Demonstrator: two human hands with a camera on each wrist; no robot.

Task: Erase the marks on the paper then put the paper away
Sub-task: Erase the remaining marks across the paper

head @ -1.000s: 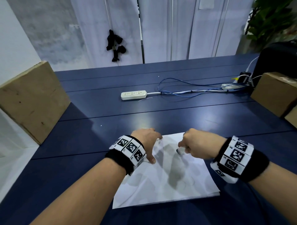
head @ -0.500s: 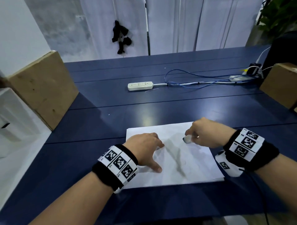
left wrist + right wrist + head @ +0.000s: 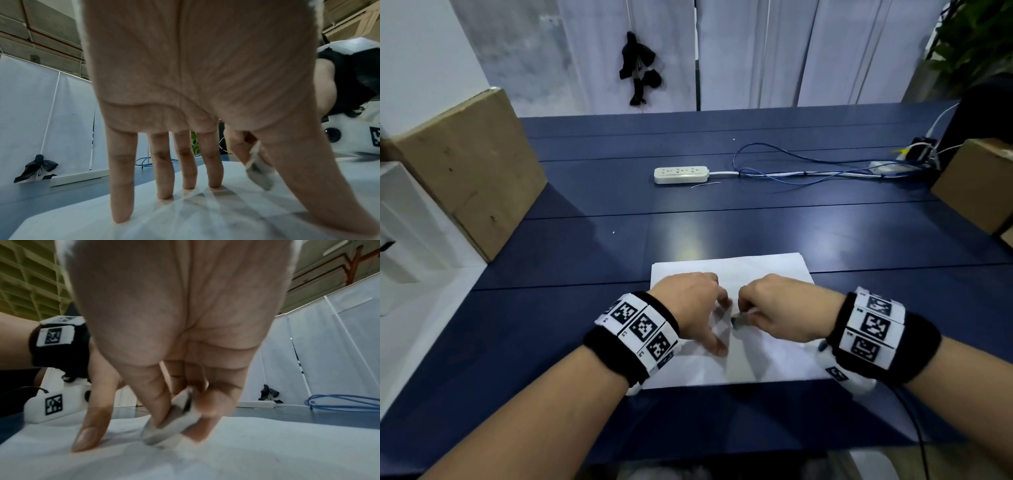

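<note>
A white sheet of paper [image 3: 756, 270] lies flat on the dark blue table [image 3: 722, 226], near its front edge. My left hand [image 3: 690, 305] presses down on the paper with straight, spread fingers [image 3: 121, 186]. My right hand [image 3: 774, 308] pinches a small grey-smudged white eraser [image 3: 739, 322] between thumb and fingers, with its tip on the paper beside the left thumb. The eraser [image 3: 170, 423] shows close up in the right wrist view, and again as the eraser [image 3: 260, 172] in the left wrist view. Any marks on the paper [image 3: 267, 451] are too faint to tell from shadows.
A white power strip [image 3: 681, 174] with blue and white cables [image 3: 808, 171] lies across the table's far half. Cardboard boxes stand at the left [image 3: 465, 164] and right [image 3: 976, 181] edges. A white unit [image 3: 400, 222] is further left, a black object [image 3: 638, 68] hangs behind.
My right hand with the eraser moved left and toward me across the paper, ending close beside the left thumb. The left hand stayed pressing on the sheet. The head view shifted.
</note>
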